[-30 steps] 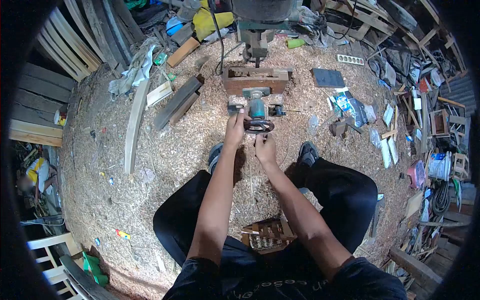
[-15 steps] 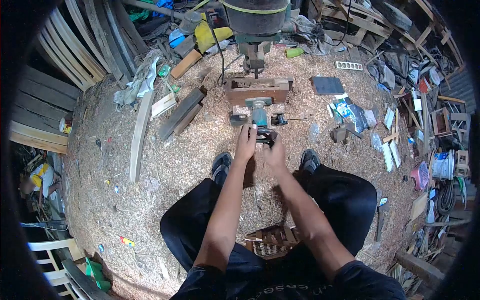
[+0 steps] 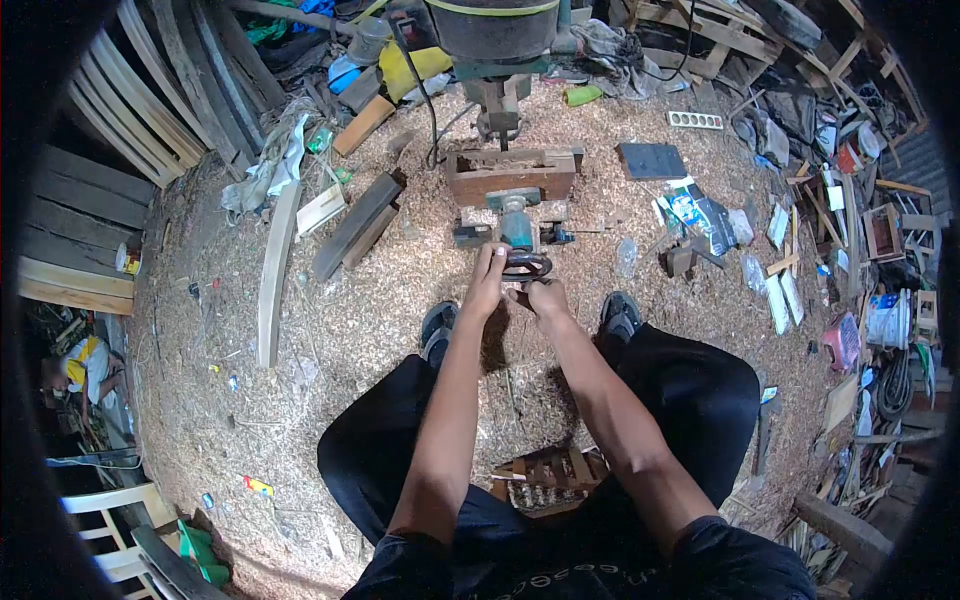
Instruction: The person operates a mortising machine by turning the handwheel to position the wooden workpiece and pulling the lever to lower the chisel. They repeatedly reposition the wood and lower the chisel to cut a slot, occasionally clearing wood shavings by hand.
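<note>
My left hand (image 3: 486,283) is closed around the left side of a black handwheel (image 3: 528,277). Low on the same wheel, my right hand (image 3: 545,299) has its fingers curled at the rim; its exact grip is partly hidden. Beyond the wheel is a green machine vise (image 3: 516,228). Against its far end sits a reddish-brown wooden block (image 3: 512,186) with a hollowed top. Over the block hangs the chuck (image 3: 502,122) of a drilling machine (image 3: 495,35), its tip close to the hollow.
Wood shavings cover the floor (image 3: 380,310). Dark timber pieces (image 3: 360,225) and a long pale board (image 3: 279,270) lie left. To the right are a dark flat board (image 3: 651,161), a power strip (image 3: 695,120) and a hammer-like tool (image 3: 682,259). A person (image 3: 88,365) sits far left.
My right hand has moved from the wheel's right side down and left to its near edge. My left hand stays on the left side. The view has shifted slightly.
</note>
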Motion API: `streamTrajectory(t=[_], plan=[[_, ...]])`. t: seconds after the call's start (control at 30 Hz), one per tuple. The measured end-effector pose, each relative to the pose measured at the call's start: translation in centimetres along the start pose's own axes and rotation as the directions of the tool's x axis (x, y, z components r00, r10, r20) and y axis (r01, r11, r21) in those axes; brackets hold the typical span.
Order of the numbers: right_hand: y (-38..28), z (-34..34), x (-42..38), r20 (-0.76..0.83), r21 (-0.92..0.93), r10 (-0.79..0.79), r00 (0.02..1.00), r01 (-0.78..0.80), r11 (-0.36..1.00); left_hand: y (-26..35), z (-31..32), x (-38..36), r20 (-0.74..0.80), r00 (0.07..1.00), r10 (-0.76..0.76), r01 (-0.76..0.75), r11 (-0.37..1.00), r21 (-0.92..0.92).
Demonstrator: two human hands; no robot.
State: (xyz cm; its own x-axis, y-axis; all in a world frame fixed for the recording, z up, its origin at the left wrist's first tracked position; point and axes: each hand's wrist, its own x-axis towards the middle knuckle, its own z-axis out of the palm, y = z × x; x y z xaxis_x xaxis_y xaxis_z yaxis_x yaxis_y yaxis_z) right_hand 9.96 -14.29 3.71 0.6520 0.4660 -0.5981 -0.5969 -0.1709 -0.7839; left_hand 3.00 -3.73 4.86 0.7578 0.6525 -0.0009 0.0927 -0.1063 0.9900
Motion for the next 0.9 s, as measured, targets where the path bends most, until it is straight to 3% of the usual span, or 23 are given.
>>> streamTrajectory(t=[0.03, 0.07, 0.1, 0.17, 0.27, 0.4, 0.5, 0.53, 0.63, 0.67, 0.77, 0.8, 0.87, 0.9], plan=[[-0.3, 0.3, -0.1, 0.01, 0.043, 0.005, 1.0, -0.005, 0.999, 0.1, -0.3, 0.0, 0.019, 1.0, 0.012, -0.013, 0.999, 0.03], [-0.6, 0.6, -0.3, -0.026, -0.162, 0.054, 0.998, -0.058, 0.985, 0.3, -0.7, -0.1, 0.039, 0.999, 0.024, -0.026, 0.998, 0.058], [0.1, 2.1, -0.3, -0.089, -0.252, 0.014, 0.996, -0.036, 0.967, 0.5, -0.9, -0.1, 0.058, 0.998, 0.035, -0.04, 0.995, 0.086], [4.7, 3.9, 2.5, -0.129, -0.329, -0.22, 0.967, 0.168, 0.929, -0.1, -1.3, 0.4, 0.051, 0.998, 0.027, -0.029, 0.999, 0.046], [2.2, 4.2, 0.5, -0.045, -0.151, -0.06, 0.997, 0.052, 0.987, 0.3, -1.6, 0.0, 0.055, 0.998, 0.004, -0.006, 1.0, 0.029], [1.3, 4.2, -0.4, -0.016, -0.069, -0.066, 0.998, 0.065, 0.996, -0.7, -1.5, 0.2, 0.038, 0.999, 0.002, -0.002, 1.0, 0.007], [0.0, 3.8, -1.7, 0.058, -0.041, 0.034, 0.998, -0.032, 0.999, -1.8, -1.9, -0.5, 0.069, 0.991, -0.119, 0.133, 0.953, -0.273], [0.0, 3.2, -1.0, 0.147, -0.082, 0.099, 0.984, -0.088, 0.993, -2.9, -2.1, -0.6, 0.06, 0.992, -0.115, 0.128, 0.944, -0.303], [0.2, 1.7, -1.2, 0.235, 0.036, 0.066, 0.97, -0.077, 0.996, -2.4, -1.9, -2.3, -0.031, 0.998, -0.056, 0.048, 0.977, -0.206], [0.3, 1.2, -1.4, 0.234, -0.037, -0.001, 0.972, 0.01, 0.999, -1.7, -2.2, -2.9, -0.025, 0.999, 0.02, -0.022, 0.997, -0.078], [-0.1, -1.0, -1.3, 0.117, -0.355, -0.082, 0.99, 0.118, 0.927, 1.0, -2.6, -4.5, -0.068, 0.998, -0.017, 0.025, 0.991, 0.131], [-2.5, -1.1, -3.4, 0.141, -0.403, -0.012, 0.99, 0.069, 0.913, 0.3, -2.9, -4.5, -0.061, 0.997, 0.05, -0.04, 0.987, 0.155], [-1.8, -2.0, -2.1, 0.102, -0.527, -0.131, 0.986, 0.165, 0.833, 0.4, -3.5, -5.1, -0.069, 0.993, -0.098, 0.102, 0.993, 0.064], [-2.4, -2.1, -2.5, 0.09, -0.586, -0.191, 0.977, 0.207, 0.783, 1.2, -3.9, -5.5, -0.09, 0.995, -0.041, 0.051, 0.992, 0.111]])
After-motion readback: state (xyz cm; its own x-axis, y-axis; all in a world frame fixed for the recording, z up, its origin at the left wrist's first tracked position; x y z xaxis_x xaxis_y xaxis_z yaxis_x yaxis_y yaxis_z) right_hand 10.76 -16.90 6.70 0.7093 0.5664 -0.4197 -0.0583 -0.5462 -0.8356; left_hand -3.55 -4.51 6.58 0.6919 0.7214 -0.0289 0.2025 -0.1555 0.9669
